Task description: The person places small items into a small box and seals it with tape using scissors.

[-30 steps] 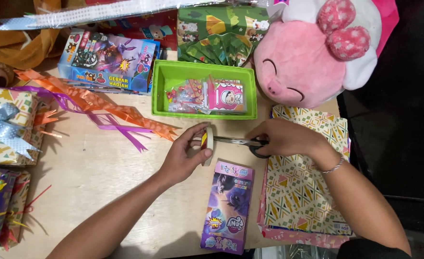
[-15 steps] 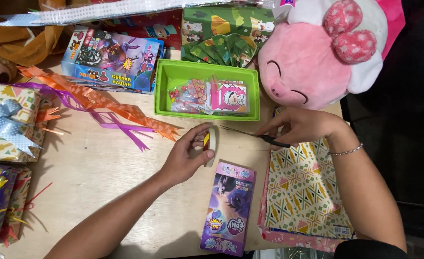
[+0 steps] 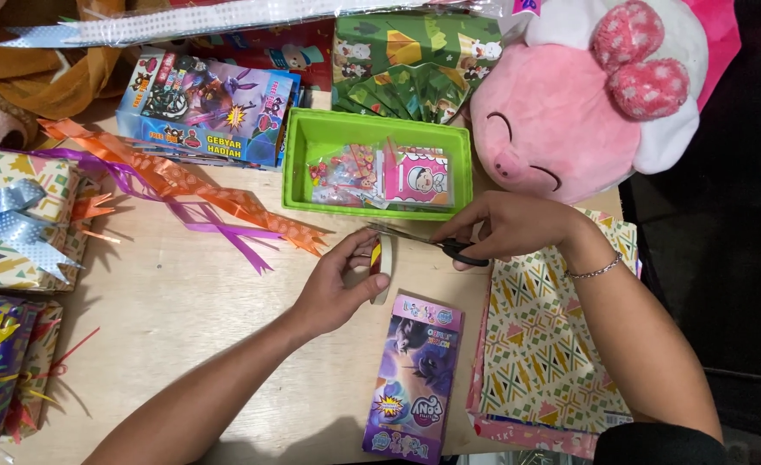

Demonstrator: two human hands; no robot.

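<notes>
**Tape roll and scissors on a wooden table**

Where the pale wooden table meets the near edge, a glossy purple cardboard box lies flat, with patterned wrapping paper just right of it. Just beyond the box, the left hand grasps a small tape roll on edge. Right of the roll, the right hand grips black-handled scissors, metal blades pointing toward it. Beyond both sits a rectangular green plastic tray, and a plush pink pig farther right.
</notes>
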